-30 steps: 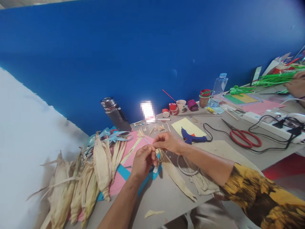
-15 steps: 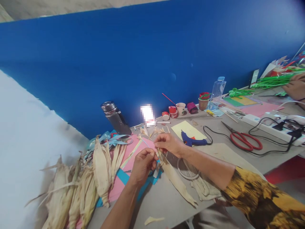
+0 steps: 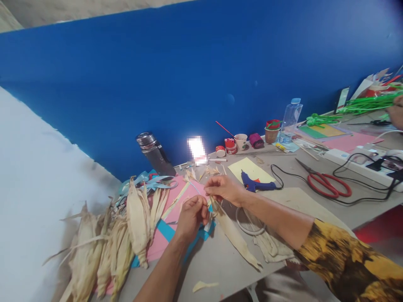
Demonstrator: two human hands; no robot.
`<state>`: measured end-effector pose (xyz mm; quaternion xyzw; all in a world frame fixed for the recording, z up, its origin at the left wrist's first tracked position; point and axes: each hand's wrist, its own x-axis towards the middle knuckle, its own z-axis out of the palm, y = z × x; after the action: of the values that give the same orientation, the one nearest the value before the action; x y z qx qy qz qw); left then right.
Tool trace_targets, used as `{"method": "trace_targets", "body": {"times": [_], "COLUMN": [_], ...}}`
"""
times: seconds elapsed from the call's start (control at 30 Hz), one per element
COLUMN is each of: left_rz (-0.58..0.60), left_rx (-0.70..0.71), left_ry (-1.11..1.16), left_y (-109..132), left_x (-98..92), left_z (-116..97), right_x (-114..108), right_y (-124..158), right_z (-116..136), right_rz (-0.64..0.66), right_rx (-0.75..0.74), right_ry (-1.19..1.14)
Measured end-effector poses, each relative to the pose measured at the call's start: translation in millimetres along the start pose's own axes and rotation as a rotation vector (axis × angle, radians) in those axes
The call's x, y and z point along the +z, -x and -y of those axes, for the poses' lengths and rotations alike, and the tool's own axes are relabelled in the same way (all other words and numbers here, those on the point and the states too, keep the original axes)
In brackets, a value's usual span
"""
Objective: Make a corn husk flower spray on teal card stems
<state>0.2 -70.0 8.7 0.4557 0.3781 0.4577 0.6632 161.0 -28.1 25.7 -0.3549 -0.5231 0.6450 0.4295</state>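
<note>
My left hand [image 3: 192,214] is closed with its fingers curled inward, and what they hold is too small or hidden to make out. Close beside it on the right, my right hand [image 3: 223,191] pinches thumb against fingers, also on something I cannot make out. Just under the fingertips, the narrow upper end of a dried corn husk [image 3: 236,239] shows; its long body slants toward the table's front edge. Pink paper [image 3: 176,197] and a blue strip [image 3: 166,230] lie beneath and left of my hands. More corn husks [image 3: 138,214] are piled at the left.
A blue glue gun [image 3: 258,184] rests partly on yellow paper, its cord running right. Red-handled scissors [image 3: 329,184] and a white power strip [image 3: 352,163] lie farther right. A dark thermos [image 3: 157,157] leans at the back. A co-worker's hand [image 3: 396,111] is at the right edge.
The view has shifted slightly, so the table things sit a little farther right. Both my hands keep nearly the same pinched pose. The co-worker's hand shows less at the right edge.
</note>
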Motion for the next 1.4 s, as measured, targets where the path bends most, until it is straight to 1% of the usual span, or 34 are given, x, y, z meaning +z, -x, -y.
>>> {"method": "trace_targets", "body": {"times": [0.07,0.13,0.2,0.27,0.37,0.4,0.5,0.57,0.63,0.73,0.8,0.97,1.03,1.23,1.4], "left_rz": [-0.033,-0.072,-0.108,-0.134,-0.161,-0.184,-0.303,-0.346,-0.349,-0.362,-0.372,-0.298,-0.281,-0.247,-0.238], "left_rx": [0.028,0.065,0.098,0.14,0.203,0.201,0.166,0.186,0.214,0.182,0.169,0.169,0.17,0.207,0.167], "left_ry": [-0.09,-0.238,-0.396,-0.483,-0.484,-0.477,-0.448,-0.403,-0.371,-0.333,-0.269,-0.088,-0.082,-0.154,-0.067], "left_y": [-1,-1,0,2,4,5,4,3,3,4,4,1,0,2,2], "left_x": [-1.8,-2.8,-1.7,1.4,5.6,5.9,3.6,1.9,1.8,3.5,3.9,-0.4,-1.9,-2.2,1.0], "left_z": [1,2,1,0,-3,-3,-5,-6,-7,-9,-8,-4,-2,-1,-2], "right_x": [-1,-1,-1,0,0,0,0,-1,-1,0,0,2,2,2,3], "right_y": [0,0,0,0,1,1,1,1,1,1,3,5,5,7,9], "right_z": [0,-1,-1,-1,1,1,1,1,0,0,-1,-2,-3,-1,0], "right_rz": [0.002,0.004,0.005,0.006,-0.001,-0.006,-0.016,-0.007,0.004,0.016,0.027,0.048,0.064,0.116,0.138], "right_rx": [-0.004,-0.009,-0.003,0.004,0.012,0.013,0.009,0.005,-0.002,0.002,0.006,0.01,0.022,0.056,0.029], "right_ry": [-0.001,-0.01,-0.019,-0.029,-0.037,-0.034,-0.03,-0.036,-0.029,0.007,0.022,0.054,0.069,0.157,0.218]}}
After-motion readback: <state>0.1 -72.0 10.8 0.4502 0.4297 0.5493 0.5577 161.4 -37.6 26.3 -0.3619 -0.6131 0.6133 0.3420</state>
